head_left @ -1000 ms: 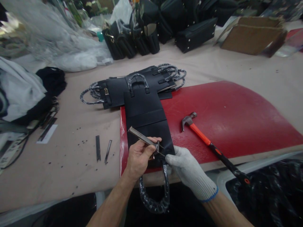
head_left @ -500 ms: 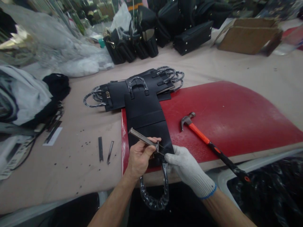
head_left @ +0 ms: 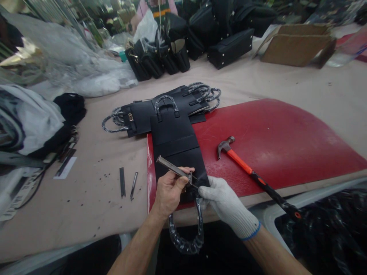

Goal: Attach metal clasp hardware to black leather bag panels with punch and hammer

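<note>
A black bag panel [head_left: 177, 131] lies flat, with plastic-wrapped handles at both ends. Its near handle [head_left: 186, 244] hangs over the table edge. My bare left hand [head_left: 169, 191] pinches a steel punch [head_left: 172, 166] with two thin prongs, tilted over the near end of the panel. In a white glove, my right hand [head_left: 223, 200] is closed on the panel's right edge, beside the prong tips; its lower fingers are partly hidden. To the right rests a claw hammer [head_left: 241, 160] with an orange and black grip.
Under the panel is a red board [head_left: 281, 137]. More handled panels [head_left: 140, 112] are piled behind. Two slim metal tools [head_left: 122, 182] lie at left among dark bits. Black bags [head_left: 229, 47], a cardboard box [head_left: 295, 46] and plastic sheeting [head_left: 94, 76] stand farther back.
The view has shifted slightly, and more of a person in pink sleeves shows at the back. My hands, the punch and the panel keep nearly the same positions.
</note>
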Action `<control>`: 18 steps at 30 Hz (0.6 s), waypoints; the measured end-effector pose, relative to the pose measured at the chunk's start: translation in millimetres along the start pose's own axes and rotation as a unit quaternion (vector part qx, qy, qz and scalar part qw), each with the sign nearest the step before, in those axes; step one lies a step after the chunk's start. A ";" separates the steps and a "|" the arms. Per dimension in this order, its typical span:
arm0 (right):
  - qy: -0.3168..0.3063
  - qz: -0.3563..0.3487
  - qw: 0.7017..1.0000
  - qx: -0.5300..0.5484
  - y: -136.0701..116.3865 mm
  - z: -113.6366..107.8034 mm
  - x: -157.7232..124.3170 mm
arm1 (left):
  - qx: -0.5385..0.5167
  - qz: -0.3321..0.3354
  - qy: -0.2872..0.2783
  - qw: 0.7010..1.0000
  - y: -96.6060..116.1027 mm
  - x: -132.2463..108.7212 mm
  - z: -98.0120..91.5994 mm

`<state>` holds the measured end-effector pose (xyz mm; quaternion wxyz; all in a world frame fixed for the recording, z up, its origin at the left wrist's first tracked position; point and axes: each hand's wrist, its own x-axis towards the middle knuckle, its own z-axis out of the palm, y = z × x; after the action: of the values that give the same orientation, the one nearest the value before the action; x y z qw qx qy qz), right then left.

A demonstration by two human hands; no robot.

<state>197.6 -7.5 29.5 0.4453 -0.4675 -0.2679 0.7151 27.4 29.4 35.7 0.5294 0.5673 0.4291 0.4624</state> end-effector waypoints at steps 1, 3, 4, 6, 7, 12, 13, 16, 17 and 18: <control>0.000 -0.002 1.000 -0.007 0.5 -0.2 0.2 | 0.012 0.009 -0.004 1.000 1.8 0.5 0.4; -0.005 -0.010 0.999 -0.030 1.2 -1.2 -0.1 | 0.040 0.024 -0.011 0.999 5.4 1.6 1.5; -0.010 -0.016 0.999 -0.044 1.1 -1.8 -0.9 | 0.053 0.027 -0.012 0.998 7.2 2.3 2.0; -0.026 -0.030 0.996 -0.074 -0.3 -3.0 -3.5 | 0.067 0.021 -0.014 0.997 10.3 3.4 2.8; -0.034 -0.037 0.995 -0.088 -1.8 -3.6 -5.3 | 0.066 0.014 -0.013 0.998 11.5 3.8 3.0; -0.067 -0.022 0.992 -0.104 -11.0 -6.9 -10.7 | 0.033 -0.026 -0.007 0.999 11.6 3.9 1.7; -0.071 -0.014 0.991 -0.108 -12.0 -7.9 -10.6 | 0.028 -0.031 -0.007 0.999 10.9 3.9 1.4; -0.071 0.000 0.990 -0.122 -12.3 -10.3 -9.1 | 0.016 -0.035 -0.008 0.999 9.6 5.4 1.7; -0.069 0.004 0.990 -0.120 -11.7 -10.8 -8.5 | 0.014 -0.037 -0.008 0.999 9.7 6.3 2.2; -0.067 0.009 0.991 -0.114 -11.1 -11.3 -8.0 | 0.014 -0.039 -0.008 0.999 10.2 7.2 2.9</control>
<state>213.5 -9.9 37.1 0.3639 -0.4688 -0.3724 0.7135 31.8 35.2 46.3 0.5429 0.5608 0.4529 0.4308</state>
